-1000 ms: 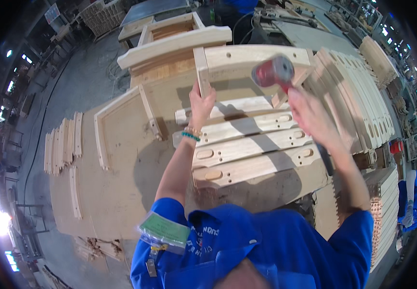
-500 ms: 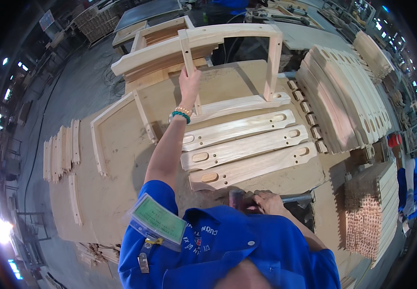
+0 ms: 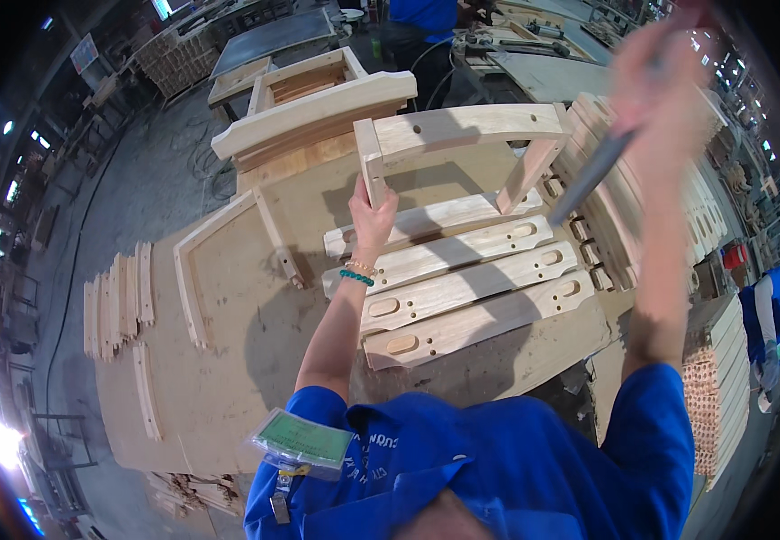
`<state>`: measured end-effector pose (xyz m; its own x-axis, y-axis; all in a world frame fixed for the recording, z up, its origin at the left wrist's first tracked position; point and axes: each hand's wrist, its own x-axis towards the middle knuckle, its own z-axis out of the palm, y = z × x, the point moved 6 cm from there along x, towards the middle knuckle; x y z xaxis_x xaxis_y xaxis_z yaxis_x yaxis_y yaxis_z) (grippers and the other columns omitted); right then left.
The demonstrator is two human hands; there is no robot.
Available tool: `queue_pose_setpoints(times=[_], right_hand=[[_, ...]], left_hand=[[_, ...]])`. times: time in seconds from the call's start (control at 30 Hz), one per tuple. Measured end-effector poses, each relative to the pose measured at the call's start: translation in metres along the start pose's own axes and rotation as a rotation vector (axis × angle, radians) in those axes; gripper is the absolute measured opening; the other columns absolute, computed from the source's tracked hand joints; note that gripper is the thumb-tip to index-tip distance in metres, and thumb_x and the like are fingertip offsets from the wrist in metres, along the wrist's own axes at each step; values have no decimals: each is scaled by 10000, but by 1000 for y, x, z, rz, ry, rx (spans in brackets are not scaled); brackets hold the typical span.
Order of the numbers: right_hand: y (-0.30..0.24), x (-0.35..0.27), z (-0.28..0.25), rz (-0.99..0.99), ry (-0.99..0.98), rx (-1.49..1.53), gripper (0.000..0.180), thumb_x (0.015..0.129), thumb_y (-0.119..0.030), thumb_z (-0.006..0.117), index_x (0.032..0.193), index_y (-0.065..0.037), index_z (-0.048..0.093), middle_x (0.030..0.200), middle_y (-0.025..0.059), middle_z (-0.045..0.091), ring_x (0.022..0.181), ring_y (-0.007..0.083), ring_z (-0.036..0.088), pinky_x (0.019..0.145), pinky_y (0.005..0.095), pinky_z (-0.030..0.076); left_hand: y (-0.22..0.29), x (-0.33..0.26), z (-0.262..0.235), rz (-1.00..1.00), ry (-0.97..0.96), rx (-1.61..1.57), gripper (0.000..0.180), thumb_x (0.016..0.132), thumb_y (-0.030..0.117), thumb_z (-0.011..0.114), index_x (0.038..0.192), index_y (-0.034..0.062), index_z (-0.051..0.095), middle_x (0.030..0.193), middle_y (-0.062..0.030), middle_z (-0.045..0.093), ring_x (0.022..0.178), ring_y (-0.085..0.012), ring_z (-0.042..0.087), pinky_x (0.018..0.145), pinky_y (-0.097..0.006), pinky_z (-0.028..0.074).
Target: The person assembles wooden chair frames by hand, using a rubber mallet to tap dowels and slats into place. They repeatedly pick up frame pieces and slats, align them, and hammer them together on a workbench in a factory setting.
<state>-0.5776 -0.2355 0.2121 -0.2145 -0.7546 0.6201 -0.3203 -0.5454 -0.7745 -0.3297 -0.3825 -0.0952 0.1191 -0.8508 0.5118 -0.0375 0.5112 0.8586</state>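
My left hand (image 3: 374, 214) is closed around the left leg of a pale U-shaped wooden frame (image 3: 471, 128), a curved rail with a leg at each end. Its right leg comes down by the farthest of several flat slats (image 3: 475, 281) with oval slots and small holes. High on the right, my right hand (image 3: 660, 108) is raised and smeared by motion. It grips a hammer-like tool with a long dark handle (image 3: 588, 180); a reddish part shows at the picture's upper edge, too blurred to make out fully.
An angled wooden frame piece (image 3: 193, 288) and several narrow sticks (image 3: 120, 301) lie on the left of the table (image 3: 255, 387). Stacked slotted boards (image 3: 700, 211) and small blocks (image 3: 588, 252) line the right. Behind stands an assembled wooden frame (image 3: 318, 108); another person (image 3: 421, 22) is beyond.
My right hand has swung up from near my body to the upper right with the tool. The wooden frame in my left hand has shifted right and nearer, its rail tilted toward me.
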Motion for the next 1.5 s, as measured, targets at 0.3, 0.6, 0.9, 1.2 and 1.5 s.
queue_pose_setpoints(times=[0.3, 0.6, 0.9, 1.2, 1.5], right_hand=[[137, -223, 38, 307, -680, -445, 373, 922, -402, 537, 858, -39, 593, 680, 156, 600, 629, 297, 635, 583, 415, 474], [173, -334, 40, -133, -852, -433, 463, 697, -237, 761, 1084, -72, 568, 1056, 136, 575, 989, 324, 584, 811, 428, 493], [207, -105, 159, -599, -739, -845, 552, 676, -158, 742, 1188, -143, 535, 958, 84, 591, 899, 299, 612, 769, 434, 491], [232, 81, 348, -478, -933, -567, 542, 719, -340, 724, 1202, -143, 577, 1063, 128, 663, 998, 321, 619, 824, 426, 483], [250, 115, 362, -461, -687, -399, 350, 834, -197, 627, 1172, -111, 598, 1001, 120, 667, 941, 265, 630, 826, 378, 484]], left_hand=[[-16, 15, 7, -165, -58, -8, 128, 814, 97, 597, 920, 41, 554, 744, 6, 543, 670, -69, 485, 586, -258, 417], [-19, 73, -9, -426, -14, -293, 183, 789, 78, 604, 944, 102, 508, 698, 31, 461, 540, -54, 433, 476, -227, 371], [55, 124, -99, -409, -149, -223, 433, 854, 275, 658, 1186, 67, 474, 953, -80, 549, 808, -148, 554, 676, -298, 467], [29, 65, -454, -441, 288, 1161, 922, 755, 483, 695, 1398, -61, 320, 1402, -287, 394, 1314, -365, 398, 1063, -420, 352], [-70, 23, -454, -880, 62, 1446, 604, 674, 399, 692, 1148, 40, 590, 1055, -229, 658, 1056, -380, 611, 912, -457, 467]])
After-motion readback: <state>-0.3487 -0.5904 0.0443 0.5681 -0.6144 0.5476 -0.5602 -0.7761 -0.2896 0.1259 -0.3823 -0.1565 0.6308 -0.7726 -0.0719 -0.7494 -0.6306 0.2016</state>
